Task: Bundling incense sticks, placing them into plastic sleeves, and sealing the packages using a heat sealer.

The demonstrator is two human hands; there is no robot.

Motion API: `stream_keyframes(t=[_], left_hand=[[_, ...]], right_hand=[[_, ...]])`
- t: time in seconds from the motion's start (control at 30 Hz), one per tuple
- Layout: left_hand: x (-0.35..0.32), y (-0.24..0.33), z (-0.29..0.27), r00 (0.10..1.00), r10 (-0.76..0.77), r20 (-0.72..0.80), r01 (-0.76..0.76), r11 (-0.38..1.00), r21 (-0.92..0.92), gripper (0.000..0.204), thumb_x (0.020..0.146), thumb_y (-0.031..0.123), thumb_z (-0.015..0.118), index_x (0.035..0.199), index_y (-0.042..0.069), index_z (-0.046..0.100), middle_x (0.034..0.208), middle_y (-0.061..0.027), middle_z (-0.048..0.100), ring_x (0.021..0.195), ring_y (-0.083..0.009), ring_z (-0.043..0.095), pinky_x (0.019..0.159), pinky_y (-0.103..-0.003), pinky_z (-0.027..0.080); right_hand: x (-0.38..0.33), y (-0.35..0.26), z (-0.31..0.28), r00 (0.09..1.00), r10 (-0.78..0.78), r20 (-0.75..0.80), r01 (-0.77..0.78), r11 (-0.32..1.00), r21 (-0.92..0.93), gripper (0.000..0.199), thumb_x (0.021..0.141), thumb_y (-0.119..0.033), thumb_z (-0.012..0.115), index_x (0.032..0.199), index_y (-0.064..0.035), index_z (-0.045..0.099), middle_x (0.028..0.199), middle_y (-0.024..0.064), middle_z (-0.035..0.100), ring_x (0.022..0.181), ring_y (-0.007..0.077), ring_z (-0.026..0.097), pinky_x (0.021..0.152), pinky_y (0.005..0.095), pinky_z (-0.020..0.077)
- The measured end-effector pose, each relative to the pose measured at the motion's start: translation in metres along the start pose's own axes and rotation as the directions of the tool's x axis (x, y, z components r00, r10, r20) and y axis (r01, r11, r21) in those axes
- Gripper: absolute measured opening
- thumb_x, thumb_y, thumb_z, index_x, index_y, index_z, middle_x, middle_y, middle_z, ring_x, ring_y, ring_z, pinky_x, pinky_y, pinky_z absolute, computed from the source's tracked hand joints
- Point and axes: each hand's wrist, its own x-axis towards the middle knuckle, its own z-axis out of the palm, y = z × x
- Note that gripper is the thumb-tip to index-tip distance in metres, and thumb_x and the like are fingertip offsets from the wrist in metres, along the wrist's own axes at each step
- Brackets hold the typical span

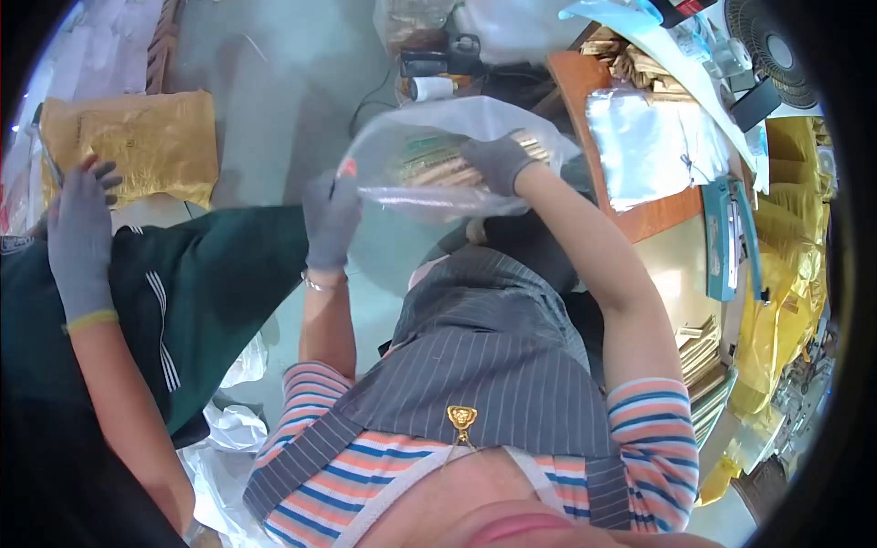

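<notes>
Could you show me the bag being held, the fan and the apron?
Bag (427, 196): head view, on its lower plastic wall.
Fan (776, 51): head view, near its middle.
Apron (525, 379): head view, on its striped cloth.

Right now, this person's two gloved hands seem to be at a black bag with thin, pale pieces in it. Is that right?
Not quite: the bag is clear plastic, not black, as the head view shows. The gloved left hand and right hand are both at it, and thin, pale pieces are in it.
</notes>
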Motion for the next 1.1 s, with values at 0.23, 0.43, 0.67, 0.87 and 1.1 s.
stream_keyframes(t=[0.23, 0.43, 0.67, 0.87, 1.1], left_hand=[[-0.009, 0.015, -0.036, 0.988, 0.087, 0.126, -0.085, 0.996, -0.027, 0.034, 0.089, 0.017, 0.052, 0.060, -0.001, 0.051, 0.049, 0.0013, 0.045, 0.047, -0.0046, 0.043, 0.045, -0.021, 0.032], [-0.004, 0.044, -0.037, 0.984, 0.115, 0.133, -0.128, 0.987, 0.096, 0.038, 0.090, 0.021, 0.054, 0.057, 0.001, 0.052, 0.047, -0.0009, 0.047, 0.045, -0.0080, 0.046, 0.046, -0.025, 0.035], [0.023, 0.040, -0.007, 0.773, 0.499, 0.392, -0.598, 0.368, 0.712, 0.034, 0.088, 0.033, 0.056, 0.079, 0.001, 0.062, 0.068, -0.0118, 0.062, 0.061, -0.0224, 0.060, 0.055, -0.035, 0.045], [-0.020, 0.130, 0.058, 0.825, 0.555, 0.104, -0.565, 0.809, 0.160, 0.033, 0.090, 0.014, 0.058, 0.117, -0.005, 0.056, 0.105, -0.0111, 0.062, 0.092, -0.0161, 0.057, 0.082, -0.029, 0.045], [-0.130, 0.148, 0.294, 0.221, 0.644, 0.732, -0.794, 0.556, -0.248, 0.029, 0.087, 0.022, 0.062, 0.106, 0.001, 0.059, 0.096, -0.0116, 0.061, 0.089, -0.0247, 0.057, 0.082, -0.034, 0.045]], right_hand=[[-0.021, 0.047, -0.021, 0.977, 0.066, -0.202, 0.057, 0.834, 0.549, 0.038, 0.077, -0.020, 0.060, 0.110, -0.0028, 0.061, 0.111, 0.0195, 0.062, 0.095, 0.0326, 0.062, 0.083, 0.0376, 0.0479], [-0.068, 0.050, -0.048, 0.959, 0.188, -0.211, -0.120, 0.947, 0.298, 0.063, 0.057, -0.029, 0.075, 0.113, -0.0042, 0.060, 0.113, 0.0180, 0.060, 0.102, 0.0319, 0.058, 0.091, 0.0362, 0.0449], [-0.211, 0.043, 0.003, 0.691, 0.162, -0.704, 0.098, 0.945, 0.313, 0.087, 0.067, -0.031, 0.074, 0.140, -0.0109, 0.032, 0.128, 0.0175, 0.047, 0.117, 0.0349, 0.045, 0.100, 0.0402, 0.0361], [-0.354, 0.093, 0.151, 0.231, 0.757, -0.612, -0.568, 0.616, 0.547, 0.071, 0.078, -0.038, 0.067, 0.136, -0.0122, 0.036, 0.133, 0.0184, 0.042, 0.118, 0.0395, 0.044, 0.096, 0.0435, 0.0398], [-0.566, 0.127, 0.345, -0.532, 0.768, 0.355, -0.415, -0.602, 0.682, 0.112, 0.064, -0.065, 0.067, 0.144, -0.0043, 0.017, 0.142, 0.0292, 0.027, 0.131, 0.0383, 0.032, 0.106, 0.0382, 0.0316]])
